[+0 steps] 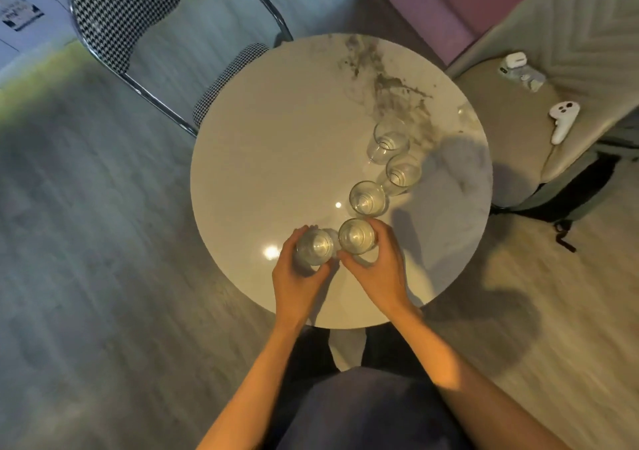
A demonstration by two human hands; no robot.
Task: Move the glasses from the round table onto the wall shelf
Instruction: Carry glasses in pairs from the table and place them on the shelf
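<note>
Several clear drinking glasses stand upright on the round marble table [276, 145]. My left hand [297, 277] is wrapped around the nearest left glass [314, 246]. My right hand [378, 270] grips the glass beside it [357, 236]. Both held glasses sit near the table's front edge, almost touching each other. Three more glasses trail away to the upper right: one [367, 198] just behind the held pair, another [403, 173], and the farthest [389, 140]. No wall shelf is in view.
A houndstooth chair [117, 17] with a chrome frame stands at the table's far left. To the right is a beige seat [511, 131] carrying a white controller [562, 121] and small white devices [522, 71]. A pink block [449, 0] lies behind the table.
</note>
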